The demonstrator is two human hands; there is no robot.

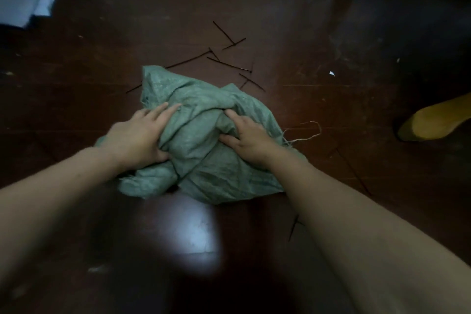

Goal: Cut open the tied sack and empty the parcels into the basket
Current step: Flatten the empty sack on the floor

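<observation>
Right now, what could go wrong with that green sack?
The loose string trailing by the right hand could snag its fingers. The thin black strips scattered on the floor beyond the sack might poke or trip someone. No basket shows, so anything inside may spill.

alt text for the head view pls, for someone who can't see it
Two bare hands are on a crumpled green sack on a dark floor: the left hand lies spread on it, the right hand grips a fold. Black ties and a loose string lie nearby.
</observation>
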